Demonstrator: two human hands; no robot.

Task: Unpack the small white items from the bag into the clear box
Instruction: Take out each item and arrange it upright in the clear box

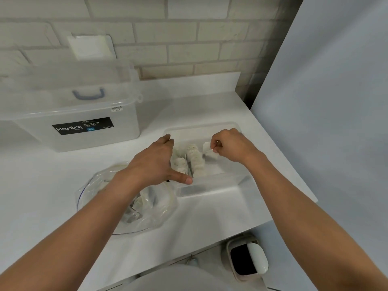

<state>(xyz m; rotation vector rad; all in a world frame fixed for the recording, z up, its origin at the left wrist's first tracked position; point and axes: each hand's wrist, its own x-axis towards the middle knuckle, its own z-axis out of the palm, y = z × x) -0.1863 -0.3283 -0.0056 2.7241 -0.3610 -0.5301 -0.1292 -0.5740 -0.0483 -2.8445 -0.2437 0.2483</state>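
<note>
A small white item [208, 149] is pinched between the thumb and curled fingertips of the right hand [231, 146] and is held just above the right part of the clear box [210, 186], in which two rows of white items [195, 161] are already laid. The box's left side is touched by the left hand [153, 162], its thumb spread wide along the near rim and its fingers held straight together. More items are seen inside the bag [153, 208], set on the counter [52, 185] just left of the box.
</note>
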